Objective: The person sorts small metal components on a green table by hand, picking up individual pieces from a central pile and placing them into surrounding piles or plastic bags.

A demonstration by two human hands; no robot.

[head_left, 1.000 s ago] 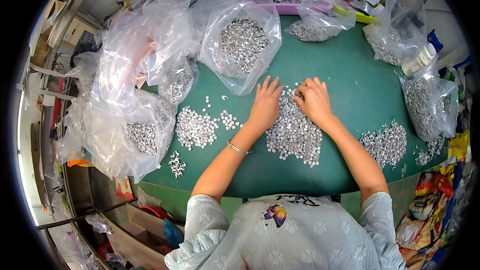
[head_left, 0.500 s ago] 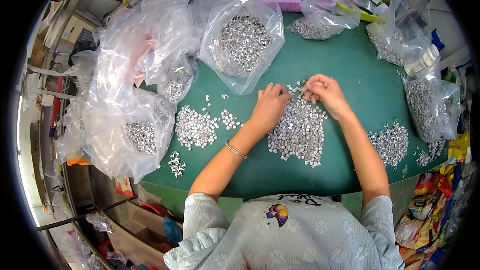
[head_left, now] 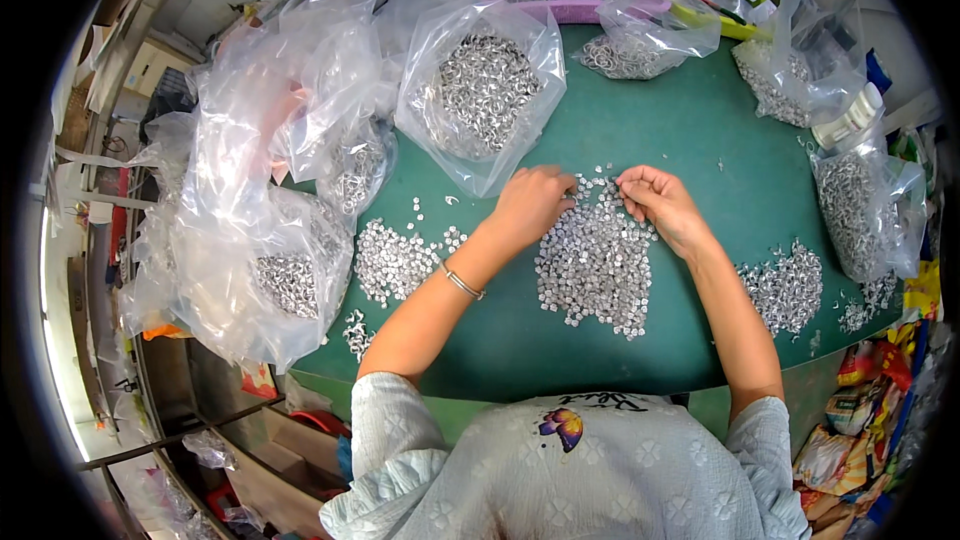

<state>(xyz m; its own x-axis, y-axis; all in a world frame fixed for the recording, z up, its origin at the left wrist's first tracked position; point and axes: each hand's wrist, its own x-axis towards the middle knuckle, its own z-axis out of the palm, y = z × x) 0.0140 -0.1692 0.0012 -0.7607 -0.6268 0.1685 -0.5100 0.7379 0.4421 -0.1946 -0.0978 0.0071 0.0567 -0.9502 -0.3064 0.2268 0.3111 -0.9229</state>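
A heap of small silver metal pieces (head_left: 592, 270) lies on the green table in front of me. At its far left edge rests my left hand (head_left: 533, 203), fingers curled downward and the tips partly hidden; anything in them is too small to name. My right hand (head_left: 663, 206) is at the heap's far right edge, thumb and forefinger pinched together, and what they hold cannot be made out. Between the two hands a few loose pieces lie just beyond the heap. A smaller pile of similar silver pieces (head_left: 390, 262) is left of my left forearm.
Curved silver pieces (head_left: 786, 288) form a pile right of my right forearm. An open clear bag of silver rings (head_left: 488, 90) stands beyond my left hand. Purple (head_left: 570, 10) and yellow-green bins (head_left: 735, 30) sit at the back. Clear bags (head_left: 225, 220) crowd the left side.
My hands have moved slightly apart: the left one to the left, the right one to the right and a little nearer. My left forearm now covers part of the small left piles.
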